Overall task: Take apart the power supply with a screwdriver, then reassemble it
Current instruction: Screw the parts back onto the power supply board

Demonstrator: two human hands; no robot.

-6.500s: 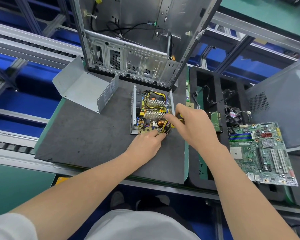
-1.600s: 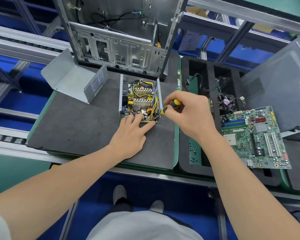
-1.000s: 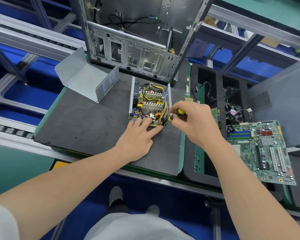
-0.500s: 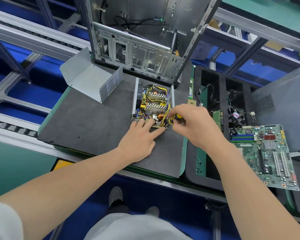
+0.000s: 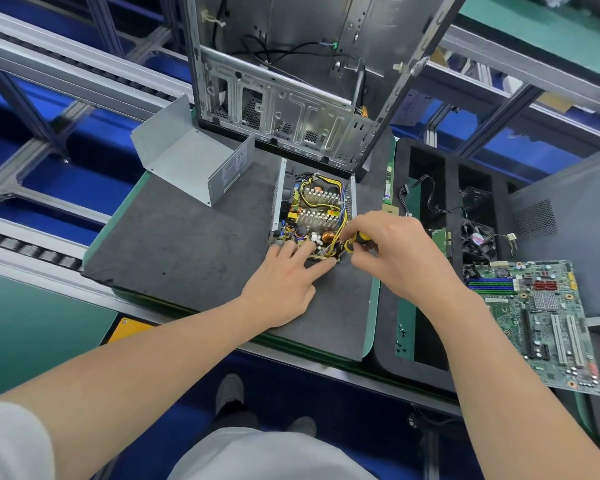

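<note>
Surface: dark grey foam mat [image 5: 187, 258] on a green-edged bench, with blue and aluminium conveyor framing behind.
Task piece: power supply [image 5: 317, 209] with its lid off, lying on the mat directly beyond both hands; heatsinks, yellow wires and a copper coil show inside.
Left: left hand [image 5: 281, 289] lies flat, fingers straight and spread, fingertips resting on the near edge of the power supply.
Right: right hand [image 5: 395, 254] has its fingers curled round the tool's handle, just right of the left fingertips.
Tool: screwdriver [image 5: 355, 241], yellow and black, aimed at the unit's near right corner; the tip cannot be made out.
Far left: grey metal cover [image 5: 194, 157], well beyond the left hand.
Beyond: open computer case [image 5: 291, 81], upright behind the unit.
Right side: black foam tray [image 5: 385, 323] under the right forearm, a fan [image 5: 478, 237] in one compartment, a motherboard [image 5: 541, 317] right of the wrist.
</note>
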